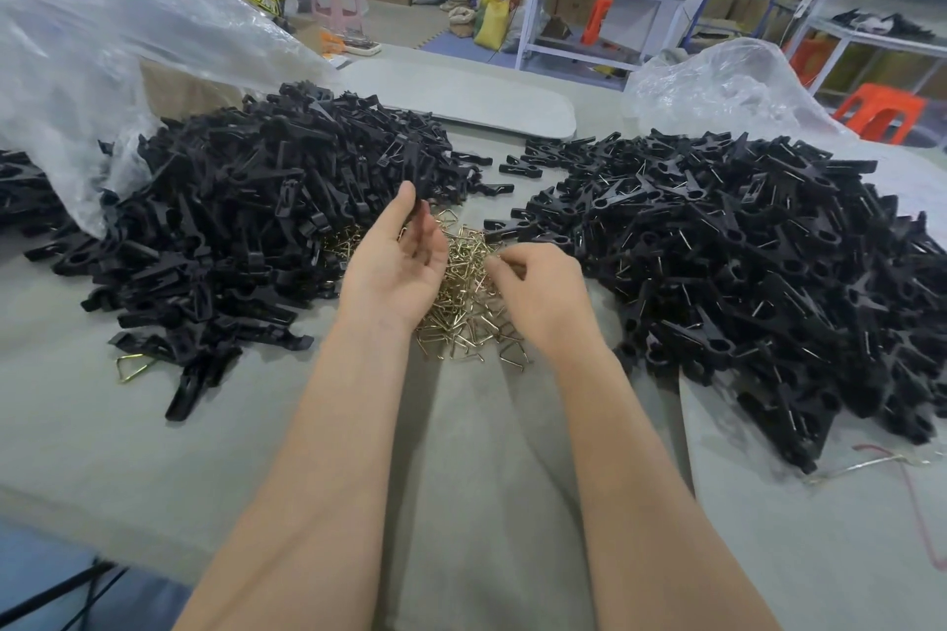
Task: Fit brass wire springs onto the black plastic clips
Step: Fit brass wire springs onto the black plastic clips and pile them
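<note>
A heap of brass wire springs (469, 318) lies on the grey table between my two hands. My left hand (397, 261) is raised palm-up over the heap's left side and holds a black plastic clip (423, 220) between thumb and fingers. My right hand (543, 292) rests knuckles-up on the heap's right side, its fingertips pinching at the springs. A big pile of bare black clips (246, 220) lies to the left. A second pile of clips with wire springs on them (758, 272) lies to the right.
A clear plastic bag (102, 41) slumps over the left pile's far side; another bag (717, 87) sits behind the right pile. One loose spring (134, 366) lies at the left pile's near edge. The grey table (487, 477) stretches toward me. Shelves, stools and cartons stand beyond.
</note>
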The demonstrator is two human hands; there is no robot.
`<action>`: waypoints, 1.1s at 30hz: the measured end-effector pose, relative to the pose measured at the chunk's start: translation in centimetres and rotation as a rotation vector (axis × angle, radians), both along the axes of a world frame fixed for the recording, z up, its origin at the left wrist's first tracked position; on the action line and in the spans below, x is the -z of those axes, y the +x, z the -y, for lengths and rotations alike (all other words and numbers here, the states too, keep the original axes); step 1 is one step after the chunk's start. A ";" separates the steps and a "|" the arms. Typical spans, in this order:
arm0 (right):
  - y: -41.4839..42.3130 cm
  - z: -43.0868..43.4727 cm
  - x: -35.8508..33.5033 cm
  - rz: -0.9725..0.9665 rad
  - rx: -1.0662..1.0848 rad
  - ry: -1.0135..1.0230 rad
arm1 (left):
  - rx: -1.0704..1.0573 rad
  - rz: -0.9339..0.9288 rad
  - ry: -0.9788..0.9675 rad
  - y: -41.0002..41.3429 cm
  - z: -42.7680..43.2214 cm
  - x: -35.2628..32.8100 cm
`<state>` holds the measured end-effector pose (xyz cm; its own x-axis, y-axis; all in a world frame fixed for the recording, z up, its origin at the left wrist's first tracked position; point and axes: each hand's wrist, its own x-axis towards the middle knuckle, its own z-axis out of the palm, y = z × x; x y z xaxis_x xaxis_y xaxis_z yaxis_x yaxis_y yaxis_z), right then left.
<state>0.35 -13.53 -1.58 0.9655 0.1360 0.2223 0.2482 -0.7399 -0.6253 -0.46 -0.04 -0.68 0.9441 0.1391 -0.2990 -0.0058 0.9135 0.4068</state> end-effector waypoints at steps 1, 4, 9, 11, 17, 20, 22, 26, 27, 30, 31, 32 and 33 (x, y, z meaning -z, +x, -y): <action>0.1 0.2 -0.1 0.008 -0.012 0.020 | 0.003 -0.009 -0.011 0.1 0.0 0.1; 0.4 0.4 -0.2 0.001 -0.053 0.064 | 0.016 -0.014 -0.051 0.2 0.1 0.0; 0.8 0.6 -0.3 0.040 -0.003 0.271 | 0.072 0.024 -0.052 0.0 0.2 0.0; 0.7 0.5 -0.3 0.006 -0.007 0.355 | 0.099 0.035 -0.016 0.0 0.2 0.0; 0.7 0.7 -0.6 -0.044 -0.028 0.424 | 0.113 0.041 0.141 0.1 0.6 -0.1; 0.8 1.1 -0.8 -0.100 -0.037 0.483 | 0.005 0.051 0.581 0.4 1.1 0.2; 0.9 1.5 -0.8 -0.075 -0.028 0.458 | -0.089 0.032 1.117 0.5 1.6 0.8; 0.6 1.2 -0.7 -0.013 0.017 0.370 | -0.150 0.060 1.412 0.6 1.8 1.3; 0.5 1.0 -0.7 -0.012 0.017 0.355 | -0.165 0.058 1.400 0.7 1.7 1.4; 0.2 0.6 -0.7 0.028 0.006 0.284 | -0.194 0.049 1.417 0.7 1.6 1.4; 0.2 0.7 -0.7 0.041 0.012 0.276 | -0.195 0.052 1.442 0.7 1.6 1.5; 0.2 0.8 -0.8 0.055 0.020 0.280 | -0.191 0.059 1.470 0.7 1.6 1.5; 0.3 0.9 -0.7 0.072 0.026 0.285 | -0.187 0.067 1.495 0.6 1.7 1.5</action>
